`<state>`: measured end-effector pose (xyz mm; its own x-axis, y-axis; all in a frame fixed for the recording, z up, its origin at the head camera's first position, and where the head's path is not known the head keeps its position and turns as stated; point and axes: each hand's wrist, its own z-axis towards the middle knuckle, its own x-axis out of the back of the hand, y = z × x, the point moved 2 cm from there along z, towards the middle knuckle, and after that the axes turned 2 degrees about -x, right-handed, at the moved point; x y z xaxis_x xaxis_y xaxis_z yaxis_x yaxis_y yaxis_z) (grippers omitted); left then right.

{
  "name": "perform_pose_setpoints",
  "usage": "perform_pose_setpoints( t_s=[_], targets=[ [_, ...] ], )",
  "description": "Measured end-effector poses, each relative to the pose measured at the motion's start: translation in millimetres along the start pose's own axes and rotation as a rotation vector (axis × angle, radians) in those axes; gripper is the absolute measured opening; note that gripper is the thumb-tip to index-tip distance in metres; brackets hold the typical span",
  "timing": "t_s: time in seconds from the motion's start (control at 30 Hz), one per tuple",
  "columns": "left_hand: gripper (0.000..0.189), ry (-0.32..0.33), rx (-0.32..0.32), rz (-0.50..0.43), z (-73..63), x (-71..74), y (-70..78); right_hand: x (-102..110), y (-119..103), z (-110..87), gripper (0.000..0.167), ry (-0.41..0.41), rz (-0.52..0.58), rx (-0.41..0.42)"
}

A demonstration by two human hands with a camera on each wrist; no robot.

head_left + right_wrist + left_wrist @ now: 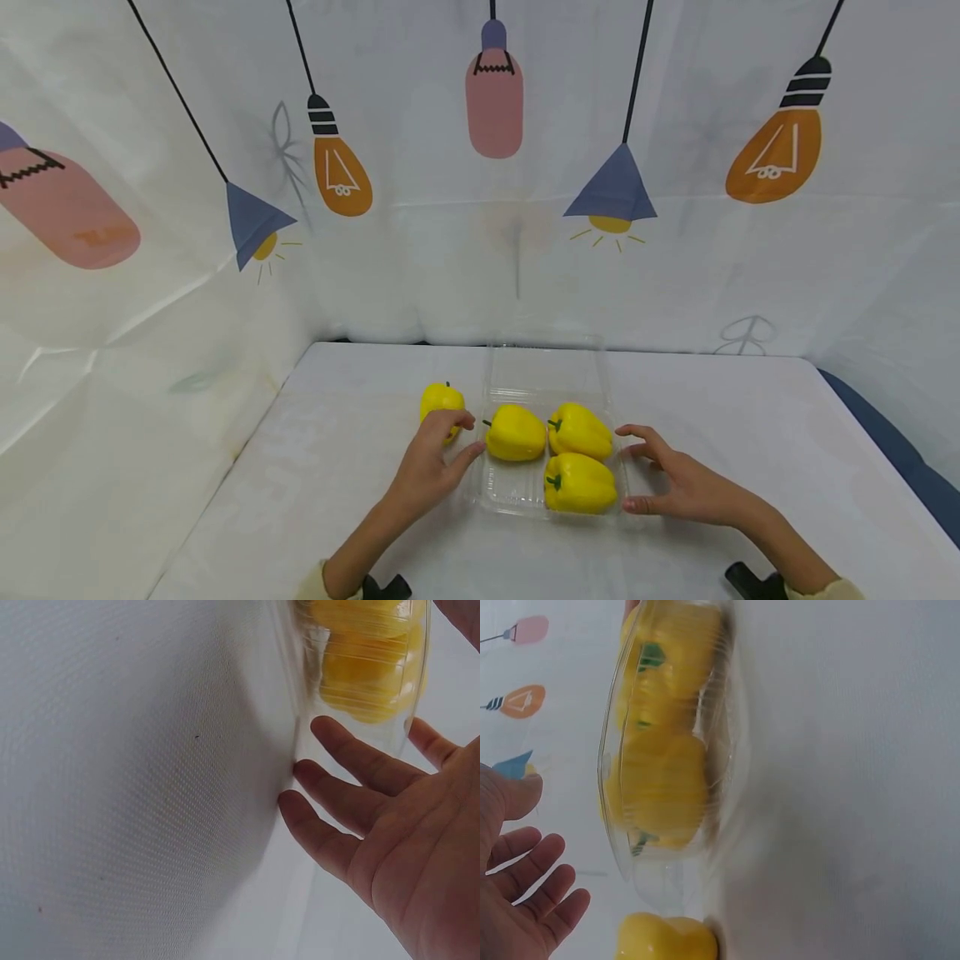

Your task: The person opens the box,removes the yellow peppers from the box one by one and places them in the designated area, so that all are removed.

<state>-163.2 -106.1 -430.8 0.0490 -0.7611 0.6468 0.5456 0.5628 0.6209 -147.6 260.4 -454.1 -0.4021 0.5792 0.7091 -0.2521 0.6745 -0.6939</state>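
A clear plastic clamshell box [506, 487] lies on the table, its lid [547, 367] folded back away from me. Three yellow bell peppers with green stems sit inside: one at left [516, 435], one at back right [581, 432] and one at front right [580, 484]. A fourth yellow bell pepper [440, 397] stands on the table, left of the box and partly hidden by my left hand [431, 457]. That hand holds nothing, fingers loosely bent near the box's left edge. Beside the right edge, my right hand [686, 485] has spread fingers; in the right wrist view the fingertips [330, 729] are close to the box wall, contact unclear.
The white table [360, 433] meets a hanging white sheet [420, 275] printed with lamps and bulbs along its back. Something dark blue [892, 425] shows beyond the table's right edge.
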Motion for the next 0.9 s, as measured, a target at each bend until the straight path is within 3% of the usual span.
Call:
perform_pose_setpoints(
  t_s=[0.9],
  targets=[
    [0.037,-0.074,-0.115,0.006,-0.2,-20.7,24.8,1.0,-2.5,-0.2,0.088,-0.004,0.004,-0.025]
  ],
)
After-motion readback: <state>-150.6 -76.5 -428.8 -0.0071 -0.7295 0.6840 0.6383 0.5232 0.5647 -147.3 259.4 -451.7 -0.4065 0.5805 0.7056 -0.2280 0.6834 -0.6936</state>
